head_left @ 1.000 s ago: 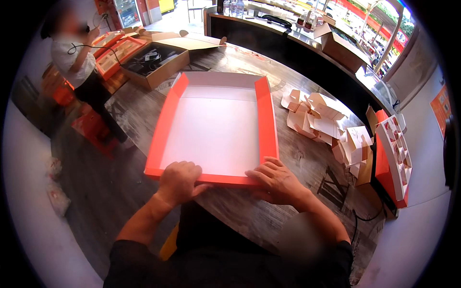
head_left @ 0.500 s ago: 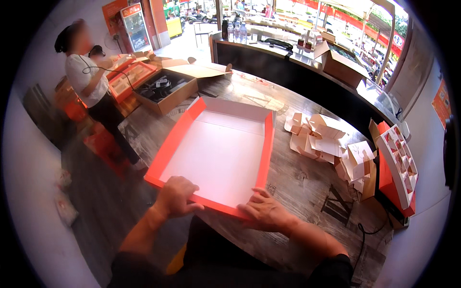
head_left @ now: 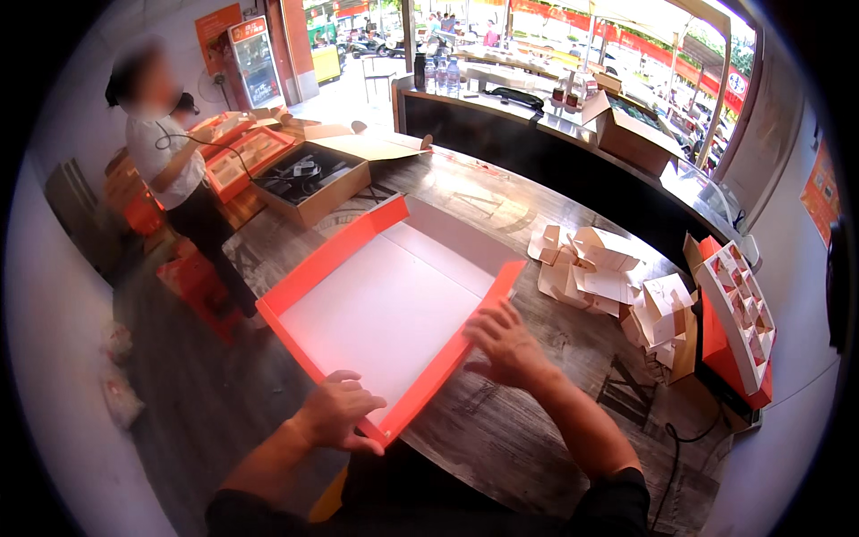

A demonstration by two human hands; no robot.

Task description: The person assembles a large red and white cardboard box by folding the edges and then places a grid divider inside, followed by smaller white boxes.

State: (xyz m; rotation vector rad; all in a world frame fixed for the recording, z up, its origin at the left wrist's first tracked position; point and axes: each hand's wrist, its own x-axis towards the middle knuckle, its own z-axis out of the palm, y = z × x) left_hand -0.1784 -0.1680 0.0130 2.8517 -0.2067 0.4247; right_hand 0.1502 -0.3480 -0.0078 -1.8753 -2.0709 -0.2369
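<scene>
A shallow red cardboard box with a white inside lies tilted round on the wooden table, its near corner pointing toward me. My left hand holds that near corner, fingers over the wall and thumb low on the outside. Against the outer side of the right wall rests my right hand, open, with its fingers spread and the thumb apart. The box's far right corner looks unjoined, with a red flap standing there.
Folded cardboard inserts lie to the right. Beside them stands a red box with a divided white tray. A brown carton with dark devices sits at the far left. Behind it a person stands among red boxes. A black cable trails near right.
The box has turned so that its near edge now angles to a corner toward me. My right hand has shifted up and forward along the wall; my left has moved slightly nearer me.
</scene>
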